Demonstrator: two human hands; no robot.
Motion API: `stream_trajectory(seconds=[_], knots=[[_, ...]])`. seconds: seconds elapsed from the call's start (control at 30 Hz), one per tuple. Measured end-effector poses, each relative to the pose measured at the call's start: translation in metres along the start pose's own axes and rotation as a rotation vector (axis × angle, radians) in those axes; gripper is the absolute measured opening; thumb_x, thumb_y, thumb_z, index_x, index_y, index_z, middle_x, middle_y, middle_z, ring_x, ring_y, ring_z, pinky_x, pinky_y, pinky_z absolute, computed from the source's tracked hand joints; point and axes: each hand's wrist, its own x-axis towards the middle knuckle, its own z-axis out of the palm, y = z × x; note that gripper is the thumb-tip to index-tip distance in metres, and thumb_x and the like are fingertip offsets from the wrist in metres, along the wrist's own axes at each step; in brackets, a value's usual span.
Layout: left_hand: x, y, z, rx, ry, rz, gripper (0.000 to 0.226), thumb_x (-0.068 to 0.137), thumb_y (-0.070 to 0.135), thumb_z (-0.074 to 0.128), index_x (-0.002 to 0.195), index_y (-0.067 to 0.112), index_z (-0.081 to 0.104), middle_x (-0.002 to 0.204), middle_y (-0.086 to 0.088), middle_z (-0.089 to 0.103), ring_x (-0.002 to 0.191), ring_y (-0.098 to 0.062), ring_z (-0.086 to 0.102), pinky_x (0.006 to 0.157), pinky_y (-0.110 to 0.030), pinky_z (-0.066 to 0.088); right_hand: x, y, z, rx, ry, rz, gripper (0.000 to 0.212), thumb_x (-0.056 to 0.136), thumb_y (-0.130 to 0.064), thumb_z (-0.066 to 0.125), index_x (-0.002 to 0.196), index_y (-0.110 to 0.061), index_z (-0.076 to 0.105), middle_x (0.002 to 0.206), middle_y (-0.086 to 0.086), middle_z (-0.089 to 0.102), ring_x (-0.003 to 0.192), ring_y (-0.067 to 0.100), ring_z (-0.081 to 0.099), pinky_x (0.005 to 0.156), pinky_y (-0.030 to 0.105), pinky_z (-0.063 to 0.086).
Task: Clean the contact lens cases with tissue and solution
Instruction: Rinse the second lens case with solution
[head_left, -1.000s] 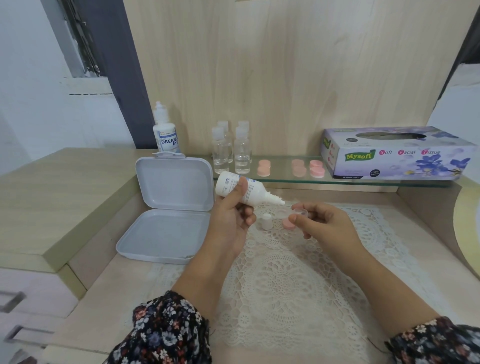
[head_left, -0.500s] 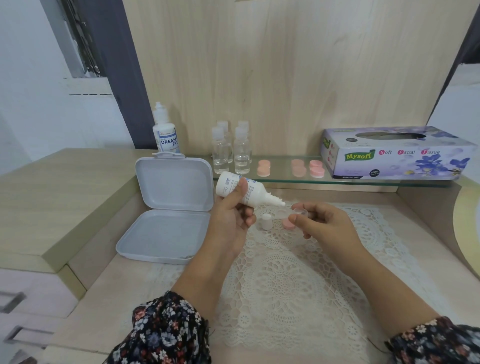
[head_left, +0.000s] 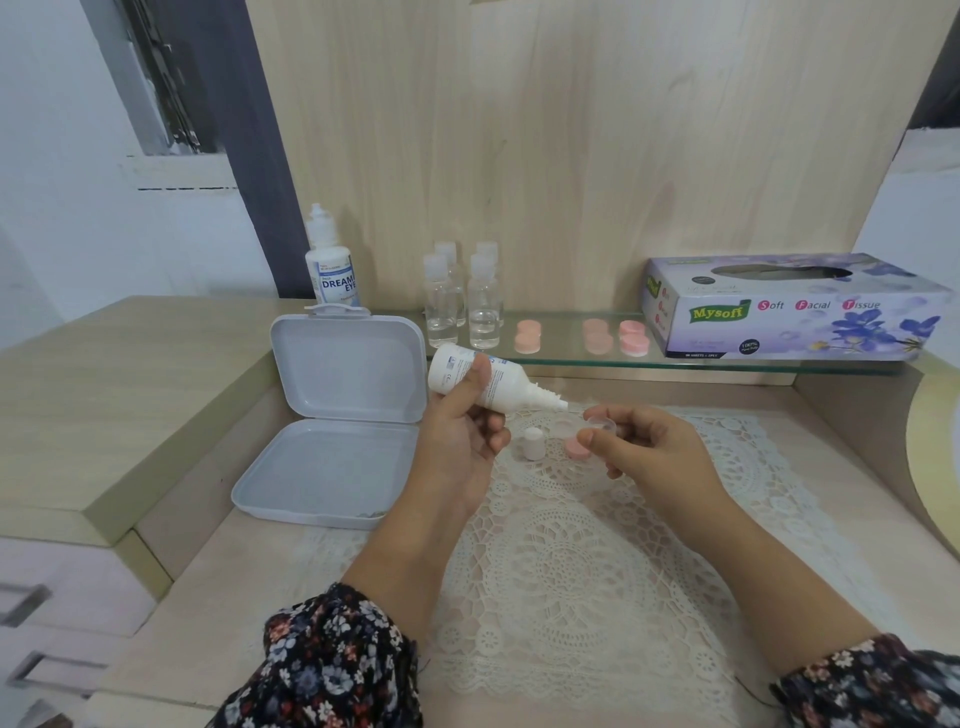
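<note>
Solution is about to go into the first case, so you are at an early step of the job. Your left hand (head_left: 462, 436) grips the small white bottle (head_left: 483, 376), thumb across its body, tilted so that the nozzle points right and a little down. Your right hand (head_left: 644, 449) pinches the clear lens case (head_left: 597, 425) between thumb and fingertips, just beside the nozzle tip; I cannot tell whether any drop has already fallen, the cup is too small and pale. On the lace mat (head_left: 561, 571) under your hands stand the bottle cap (head_left: 533, 443) and a pink lid (head_left: 575, 448), so this case is already opened. What is left seems to be most of the work: wetting the cup, wiping it, closing it. The tissue box (head_left: 789, 312) on the glass shelf (head_left: 727, 364) looks untouched, with no sheet pulled out, and the other pink cases (head_left: 597, 336) wait closed on the same shelf.
</note>
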Motion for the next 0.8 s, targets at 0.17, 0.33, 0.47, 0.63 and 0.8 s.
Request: stream_trajectory(seconds=[0.17,0.33,0.47,0.63,0.8], knots=[[-0.0011,0.0008,0.0003,0.006,-0.001,-0.003,0.035,0.069,0.035,0.070,0.092,0.011,0.059,0.078,-0.008,0.057,0.044,-0.007,0.040,0.038,-0.018,0.034,-0.0002,0.0008,-0.0006,-0.005,0.001,-0.006,0.017,0.081,-0.013,0.075,0.097,-0.017,0.071,0.067,0.002,0.060,0.051,0.004,0.052,0.057,0.011,0.047],[-0.0019,0.0007,0.0008,0.015,-0.008,-0.005,0.034,0.070,0.034,0.069,0.092,0.010,0.058,0.077,-0.007,0.058,0.043,-0.007,0.040,0.037,-0.018,0.034,-0.0001,0.0006,-0.0006,-0.006,0.002,-0.007,0.017,0.080,-0.013,0.075,0.096,-0.018,0.071,0.068,0.003,0.060,0.051,0.004,0.052,0.058,0.012,0.048],[-0.0018,0.0008,0.0015,0.013,-0.001,-0.004,0.035,0.069,0.034,0.069,0.091,0.010,0.057,0.074,-0.006,0.058,0.042,-0.007,0.040,0.037,-0.018,0.033,-0.0003,0.0002,-0.0004,0.000,-0.001,-0.006,0.017,0.081,-0.013,0.074,0.097,-0.018,0.070,0.067,0.003,0.058,0.050,0.002,0.054,0.058,0.011,0.048],[-0.0017,0.0009,0.0018,0.018,0.009,-0.002,0.034,0.070,0.034,0.069,0.091,0.010,0.058,0.067,-0.003,0.057,0.043,-0.007,0.039,0.037,-0.018,0.033,-0.0008,-0.0004,-0.0003,-0.002,-0.004,-0.008,0.016,0.081,-0.012,0.074,0.096,-0.017,0.070,0.066,0.002,0.057,0.050,0.001,0.054,0.058,0.011,0.047],[-0.0021,0.0014,0.0017,0.020,0.011,-0.010,0.032,0.069,0.034,0.070,0.088,0.011,0.059,0.071,-0.004,0.058,0.044,-0.008,0.038,0.038,-0.018,0.033,-0.0007,0.0002,0.0000,0.005,0.000,0.000,0.015,0.081,-0.013,0.075,0.094,-0.019,0.071,0.061,-0.004,0.058,0.051,0.002,0.053,0.058,0.012,0.048]])
